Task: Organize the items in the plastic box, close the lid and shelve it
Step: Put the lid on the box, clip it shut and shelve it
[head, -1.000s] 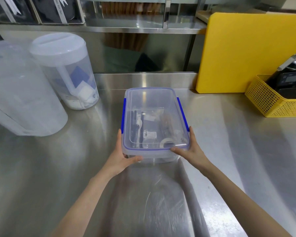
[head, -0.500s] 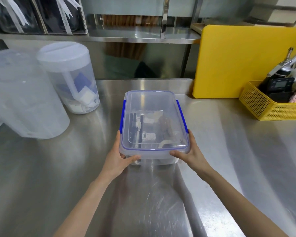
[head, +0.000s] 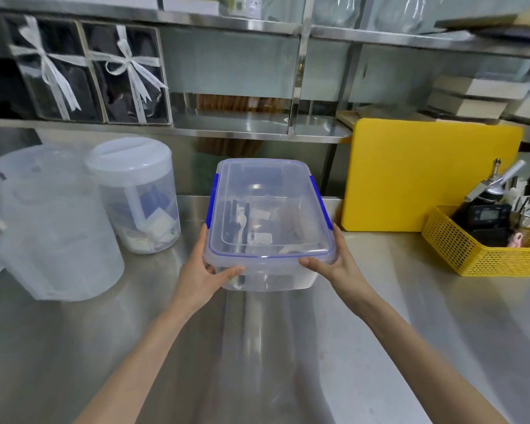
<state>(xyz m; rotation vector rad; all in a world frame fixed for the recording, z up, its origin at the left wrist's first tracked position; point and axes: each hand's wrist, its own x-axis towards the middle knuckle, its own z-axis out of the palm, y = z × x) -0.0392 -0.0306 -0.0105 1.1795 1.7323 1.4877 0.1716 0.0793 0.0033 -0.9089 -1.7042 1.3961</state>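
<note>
The plastic box (head: pixel 270 221), lid on, has risen off the counter (head: pixel 257 347), apparently; left hand (head: pixel 201 270) and right hand (head: pixel 338 264) clasp its near corners, so shelving is underway.

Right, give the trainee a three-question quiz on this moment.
1. True or false: the lid is on the box.
2. Which hands hold the box? A) left hand only B) right hand only C) both
3. Fill in: the board leaning behind the counter is ____ in colour.

Key: 1 true; 2 C; 3 yellow.
</note>
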